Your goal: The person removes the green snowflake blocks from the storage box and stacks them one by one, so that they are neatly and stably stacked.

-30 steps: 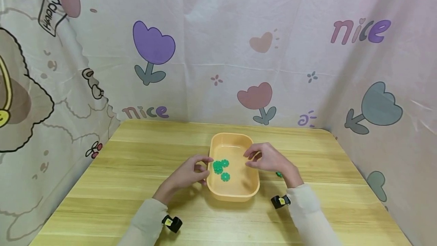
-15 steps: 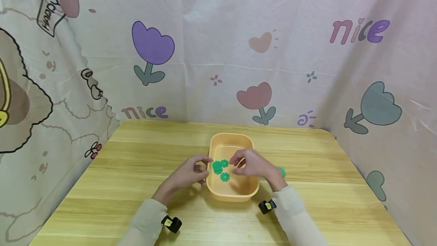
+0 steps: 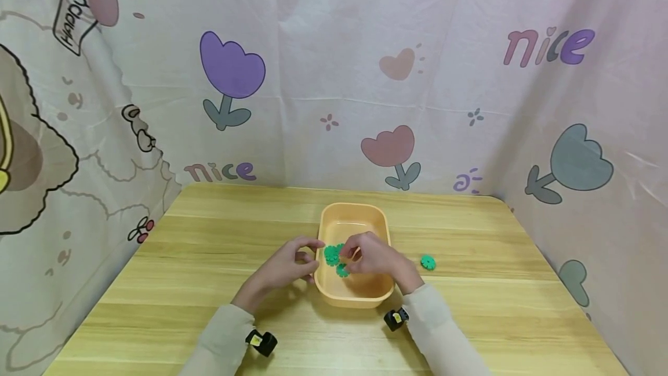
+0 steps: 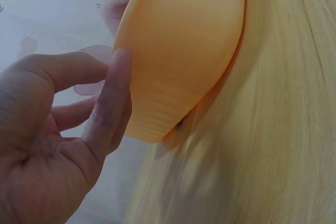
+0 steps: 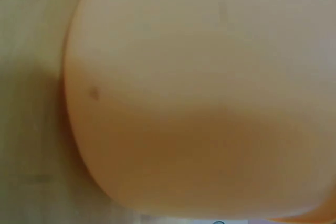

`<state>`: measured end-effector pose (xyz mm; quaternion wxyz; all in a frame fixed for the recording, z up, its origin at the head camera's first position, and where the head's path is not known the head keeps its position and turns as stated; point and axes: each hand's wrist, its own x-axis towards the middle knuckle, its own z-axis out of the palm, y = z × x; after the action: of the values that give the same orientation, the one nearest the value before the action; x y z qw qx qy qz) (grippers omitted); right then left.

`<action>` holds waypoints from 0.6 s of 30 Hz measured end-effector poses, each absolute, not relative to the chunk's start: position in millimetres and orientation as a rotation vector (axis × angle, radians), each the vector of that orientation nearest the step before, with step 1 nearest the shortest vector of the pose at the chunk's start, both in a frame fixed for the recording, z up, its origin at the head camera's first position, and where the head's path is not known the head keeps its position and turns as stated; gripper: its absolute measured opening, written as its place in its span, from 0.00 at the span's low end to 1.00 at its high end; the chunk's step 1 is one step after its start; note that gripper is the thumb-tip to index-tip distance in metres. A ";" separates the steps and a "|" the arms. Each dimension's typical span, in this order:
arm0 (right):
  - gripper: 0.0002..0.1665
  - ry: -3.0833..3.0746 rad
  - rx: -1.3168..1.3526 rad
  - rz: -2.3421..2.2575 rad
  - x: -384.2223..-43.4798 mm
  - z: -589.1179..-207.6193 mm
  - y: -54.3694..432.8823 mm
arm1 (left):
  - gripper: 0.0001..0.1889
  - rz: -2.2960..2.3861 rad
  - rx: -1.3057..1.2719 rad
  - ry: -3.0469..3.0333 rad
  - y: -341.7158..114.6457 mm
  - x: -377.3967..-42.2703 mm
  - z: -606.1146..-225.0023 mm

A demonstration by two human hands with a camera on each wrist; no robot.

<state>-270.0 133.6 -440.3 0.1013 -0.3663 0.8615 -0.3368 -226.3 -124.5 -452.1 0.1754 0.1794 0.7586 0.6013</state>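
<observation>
Steadying it, probably, the left hand (image 3: 286, 261) pinches the tray (image 3: 355, 302); the right hand (image 3: 374, 257) is beside green discs (image 3: 331, 255), its grip unclear.

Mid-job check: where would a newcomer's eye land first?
First, the tray on the table, green discs inside toward its left. The left hand touches its left rim; the right hand reaches in over the discs. Next, a lone disc right of the tray, and the backdrop's purple tulip.
</observation>
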 end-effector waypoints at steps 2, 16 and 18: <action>0.13 2.557 -1.088 -0.964 -269.9 -442.1 131.7 | 0.26 1.706 0.515 2.149 -124.6 -226.0 -451.9; 0.15 2.578 -1.228 -0.771 -269.2 -450.7 123.5 | 0.27 1.701 0.538 2.152 -125.3 -226.4 -453.9; 0.14 2.578 -1.231 -0.760 -269.3 -451.5 123.1 | 0.27 1.703 0.533 2.148 -125.1 -226.5 -454.1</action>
<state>-269.3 123.1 -451.5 0.0925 -0.4148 0.8682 -0.2561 -226.5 -125.1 -454.1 0.1736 0.1881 0.7575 0.6005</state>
